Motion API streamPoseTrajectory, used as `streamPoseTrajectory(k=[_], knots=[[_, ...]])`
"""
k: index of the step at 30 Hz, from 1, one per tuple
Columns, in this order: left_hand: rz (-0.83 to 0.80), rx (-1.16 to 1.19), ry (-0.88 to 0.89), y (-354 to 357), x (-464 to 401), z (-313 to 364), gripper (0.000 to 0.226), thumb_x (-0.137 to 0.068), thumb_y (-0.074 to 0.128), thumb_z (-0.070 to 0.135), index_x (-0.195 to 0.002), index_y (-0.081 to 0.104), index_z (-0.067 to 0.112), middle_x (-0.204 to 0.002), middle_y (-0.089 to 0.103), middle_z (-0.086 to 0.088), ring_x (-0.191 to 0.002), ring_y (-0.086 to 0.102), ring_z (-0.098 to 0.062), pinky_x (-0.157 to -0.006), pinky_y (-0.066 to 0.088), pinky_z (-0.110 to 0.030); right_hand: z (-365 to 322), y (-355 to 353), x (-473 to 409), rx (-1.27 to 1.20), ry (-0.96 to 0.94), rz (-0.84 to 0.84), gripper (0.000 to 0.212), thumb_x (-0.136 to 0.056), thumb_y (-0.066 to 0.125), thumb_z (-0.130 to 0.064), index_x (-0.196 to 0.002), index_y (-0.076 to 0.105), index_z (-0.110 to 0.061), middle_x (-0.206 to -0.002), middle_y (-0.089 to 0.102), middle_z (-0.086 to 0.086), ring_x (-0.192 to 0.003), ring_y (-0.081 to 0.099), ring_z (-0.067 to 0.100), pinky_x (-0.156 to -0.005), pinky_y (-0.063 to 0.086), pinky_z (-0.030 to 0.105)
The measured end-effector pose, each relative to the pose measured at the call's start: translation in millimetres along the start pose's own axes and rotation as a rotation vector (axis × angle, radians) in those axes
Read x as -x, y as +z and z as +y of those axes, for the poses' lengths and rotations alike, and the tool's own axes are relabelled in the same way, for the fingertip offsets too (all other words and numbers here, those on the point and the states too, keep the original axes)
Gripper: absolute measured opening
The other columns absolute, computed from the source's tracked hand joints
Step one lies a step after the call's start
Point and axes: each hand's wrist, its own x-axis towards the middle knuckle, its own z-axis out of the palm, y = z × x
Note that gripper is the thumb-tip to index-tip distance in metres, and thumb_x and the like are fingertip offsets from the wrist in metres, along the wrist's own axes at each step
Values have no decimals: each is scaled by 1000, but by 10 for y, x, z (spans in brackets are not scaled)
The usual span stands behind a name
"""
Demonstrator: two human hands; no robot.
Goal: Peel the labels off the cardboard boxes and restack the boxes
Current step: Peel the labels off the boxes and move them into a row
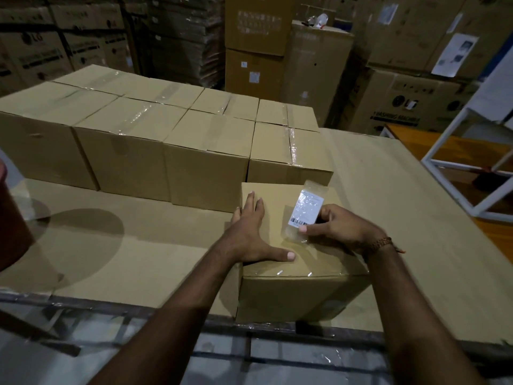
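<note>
At bench (388, 190) front edge: box (291, 290). Left hand (251, 234) flat on lid, fingers straight, bracing box against peel pull. Right hand (337, 227) pinches label (304, 209), mostly lifted clear.

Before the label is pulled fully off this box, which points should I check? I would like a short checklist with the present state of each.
1. Left hand lies flat on the near box, steadying it: ok.
2. Right hand pinches the label at its lower end: ok.
3. Label lifted from the box top: partly, upper end raised; lower end cannot tell.
4. Label in one piece, barcode whole: ok.
5. Cardboard under the label untorn: cannot tell.
6. Free place beside the row of boxes for restacking: ok.
</note>
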Motion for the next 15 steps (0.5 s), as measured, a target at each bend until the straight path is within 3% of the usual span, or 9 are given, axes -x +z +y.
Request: streamPoseTrajectory(k=[4,9,15], knots=[[16,15,32,25,2,-40,156,-58,86,79,-166,-15,28,-168,-33,19,-160,-20,-28,-129,12,-50,49,38,1,-71,-29,38,27,-96,75,-12,-123,77,-10,-120,79,4,-113,74,22,-112,51,45],[7,-1,26,27,-11,-18,155,-60,84,80,-166,-17,28,-167,-34,20,-159,-22,-30,-129,13,-51,12,86,53,-134,-64,55,25,-99,68,-5,-123,75,-9,-120,79,5,-109,74,19,-98,58,29],[39,17,23,26,18,-15,154,-59,84,80,-167,-13,28,-169,-30,21,-161,-18,-27,-131,13,-53,34,156,12,-187,-32,57,26,-107,57,-13,-130,71,-10,-123,78,5,-113,72,22,-100,55,37]])
